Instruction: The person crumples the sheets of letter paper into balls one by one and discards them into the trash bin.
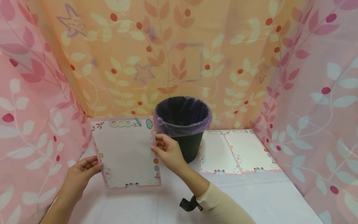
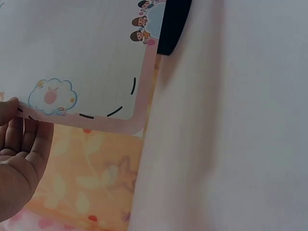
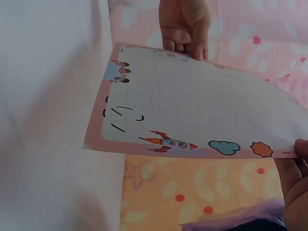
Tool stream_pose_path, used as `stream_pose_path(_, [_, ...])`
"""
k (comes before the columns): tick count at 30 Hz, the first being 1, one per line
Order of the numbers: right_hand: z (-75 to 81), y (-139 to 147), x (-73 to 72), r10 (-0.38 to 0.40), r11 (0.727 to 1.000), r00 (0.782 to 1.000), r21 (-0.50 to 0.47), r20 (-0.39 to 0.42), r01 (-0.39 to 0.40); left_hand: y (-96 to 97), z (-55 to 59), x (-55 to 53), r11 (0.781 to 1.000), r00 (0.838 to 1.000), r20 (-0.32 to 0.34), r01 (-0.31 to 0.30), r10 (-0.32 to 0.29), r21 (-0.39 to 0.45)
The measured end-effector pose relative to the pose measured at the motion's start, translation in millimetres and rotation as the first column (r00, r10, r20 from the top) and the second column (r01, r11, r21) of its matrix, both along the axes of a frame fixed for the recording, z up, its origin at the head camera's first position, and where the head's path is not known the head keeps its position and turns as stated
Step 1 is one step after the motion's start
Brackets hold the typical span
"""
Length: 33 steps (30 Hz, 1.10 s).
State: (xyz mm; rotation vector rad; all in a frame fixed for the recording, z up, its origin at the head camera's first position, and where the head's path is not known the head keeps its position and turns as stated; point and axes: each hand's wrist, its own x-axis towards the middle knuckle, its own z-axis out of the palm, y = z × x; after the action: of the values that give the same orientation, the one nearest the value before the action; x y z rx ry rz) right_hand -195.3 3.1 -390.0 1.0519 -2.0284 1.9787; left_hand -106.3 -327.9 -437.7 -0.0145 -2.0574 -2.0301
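Observation:
A sheet of lined paper (image 1: 127, 155) with a pink border and small cartoon prints is held up above the table, its face toward the head camera. My left hand (image 1: 81, 174) pinches its left edge low down, thumb in front and fingers behind. On the opposite edge, my right hand (image 1: 172, 152) pinches the paper near mid-height. The left wrist view shows the left hand (image 2: 21, 159) gripping the border beside a cloud print. In the right wrist view the sheet (image 3: 192, 106) bows slightly between both hands, and the right hand (image 3: 296, 187) is partly cut off.
Behind the right hand stands a dark bin (image 1: 193, 146) lined with a purple bag (image 1: 183, 129). Two similar sheets (image 1: 218, 152) lie on the white table (image 1: 237, 196) to its right, slightly overlapping. Patterned curtains (image 1: 167, 62) enclose the back and sides. A black strap piece (image 1: 188, 204) sits by the right wrist.

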Motion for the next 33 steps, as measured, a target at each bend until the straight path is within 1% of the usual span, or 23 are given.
stream_pose_path(4, [5.1,18.6,5.4,-0.011,1.0,1.0,-0.017,-0.005,0.011,15.6,7.4,1.9,1.0,1.0,-0.01,0.016,-0.016,-0.015])
stream_pose_path(9, [9.0,43.3,11.4,-0.025,0.999,1.0,-0.041,0.01,0.025,35.3,11.2,1.1,1.0,1.0,-0.021,0.009,-0.01,-0.016])
stream_pose_path(12, [10.1,58.8,13.8,-0.026,0.998,0.999,-0.053,0.021,0.027,48.9,14.3,-0.1,1.0,0.999,-0.04,-0.005,0.004,-0.03])
stream_pose_path(17, [10.7,84.6,15.5,-0.04,0.997,0.999,-0.065,0.011,0.041,72.0,22.8,-4.0,0.999,0.997,-0.079,-0.002,-0.002,-0.043])
stream_pose_path(26, [9.6,127.5,19.5,-0.105,0.993,0.994,-0.056,-0.008,0.104,110.8,33.1,-11.3,0.999,0.995,-0.087,0.047,-0.049,-0.025])
stream_pose_path(30, [7.2,142.3,19.6,-0.129,0.991,0.992,-0.044,-0.016,0.128,124.2,33.7,-15.4,0.997,0.993,-0.094,0.075,-0.077,-0.024])
stream_pose_path(33, [4.5,152.1,19.6,-0.139,0.989,0.99,-0.041,-0.014,0.139,133.2,31.4,-18.6,0.995,0.99,-0.1,0.095,-0.097,-0.027])
